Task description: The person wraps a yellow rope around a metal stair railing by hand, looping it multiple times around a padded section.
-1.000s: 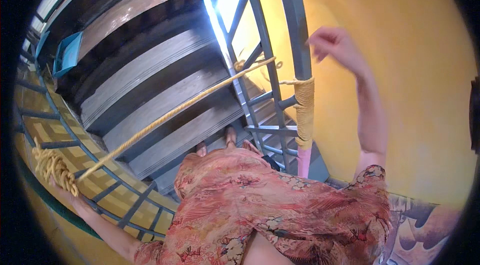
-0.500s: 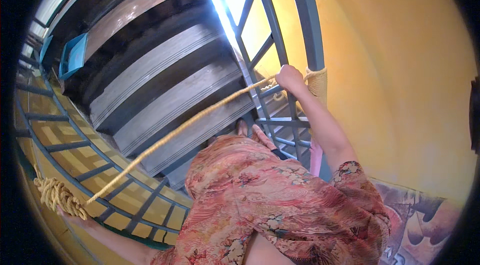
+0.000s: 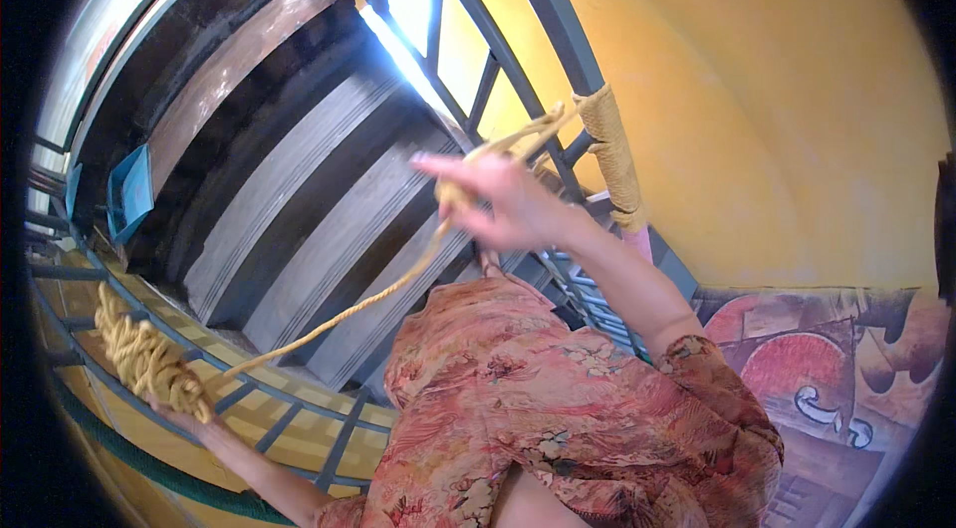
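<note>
A thick bundle of coiled yellow rope (image 3: 149,359) is gripped in my left hand (image 3: 181,416) at the lower left, beside the curved railing; the coils hide most of the fingers. From it a single strand runs up across the stairs to my right hand (image 3: 513,204). There the rope bends around the fingers, with the index finger stretched out and the hand smeared by motion. Beyond that hand, looped strands lead to the blue-grey handrail (image 3: 558,30) at the right. A tight yellow rope wrapping (image 3: 609,154) covers part of that rail.
Dark curved stairs (image 3: 319,179) with grey treads fill the middle. A blue box-like object (image 3: 131,194) is near the left end of a step. Railing bars (image 3: 284,428) curve along the lower left. A yellow wall (image 3: 777,110) with a painted mural (image 3: 797,369) stands at right.
My right hand has come away from the rail, moving left and down with the rope. The strand between my hands now sags. The bundle in my left hand has risen slightly and shifted right.
</note>
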A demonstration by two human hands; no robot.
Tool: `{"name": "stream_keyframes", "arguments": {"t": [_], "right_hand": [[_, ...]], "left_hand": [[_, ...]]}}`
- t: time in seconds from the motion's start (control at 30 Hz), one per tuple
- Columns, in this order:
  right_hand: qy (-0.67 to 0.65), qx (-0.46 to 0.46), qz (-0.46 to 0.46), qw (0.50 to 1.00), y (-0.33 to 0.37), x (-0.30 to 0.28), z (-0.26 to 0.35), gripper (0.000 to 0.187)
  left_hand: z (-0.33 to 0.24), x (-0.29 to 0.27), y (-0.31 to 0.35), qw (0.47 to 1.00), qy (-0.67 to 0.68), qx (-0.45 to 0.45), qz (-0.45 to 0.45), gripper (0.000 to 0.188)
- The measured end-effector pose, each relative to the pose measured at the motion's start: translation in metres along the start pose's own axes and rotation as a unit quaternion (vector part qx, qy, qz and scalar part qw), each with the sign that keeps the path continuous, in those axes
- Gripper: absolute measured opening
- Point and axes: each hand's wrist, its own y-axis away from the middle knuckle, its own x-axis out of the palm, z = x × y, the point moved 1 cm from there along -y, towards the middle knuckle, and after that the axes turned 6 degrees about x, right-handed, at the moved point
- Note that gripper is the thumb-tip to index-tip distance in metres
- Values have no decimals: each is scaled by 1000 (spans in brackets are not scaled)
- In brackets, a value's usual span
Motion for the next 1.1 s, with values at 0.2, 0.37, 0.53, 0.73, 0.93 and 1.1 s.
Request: {"name": "stream_keyframes", "arguments": {"t": [0.2,0.37,0.53,0.73,0.93,1.1], "right_hand": [[-152,-128,175,964,44,40,89,79],[-2,-204,154,967,33,77,109,46],[-197,-219,-100,951,38,13,99,22],[-638,-37,-323,698,24,2,8,35],[-623,19,-439,647,82,-73,-60,38],[-530,-13,-586,612,128,-107,-38,44]], "left_hand": [[90,128,-15,975,32,-97,196,52],[117,196,-17,975,-118,17,186,58],[141,260,17,921,184,-186,289,75],[181,372,152,776,54,-500,381,94],[218,418,194,615,361,-574,404,109],[194,463,199,594,427,-495,469,115]]}}
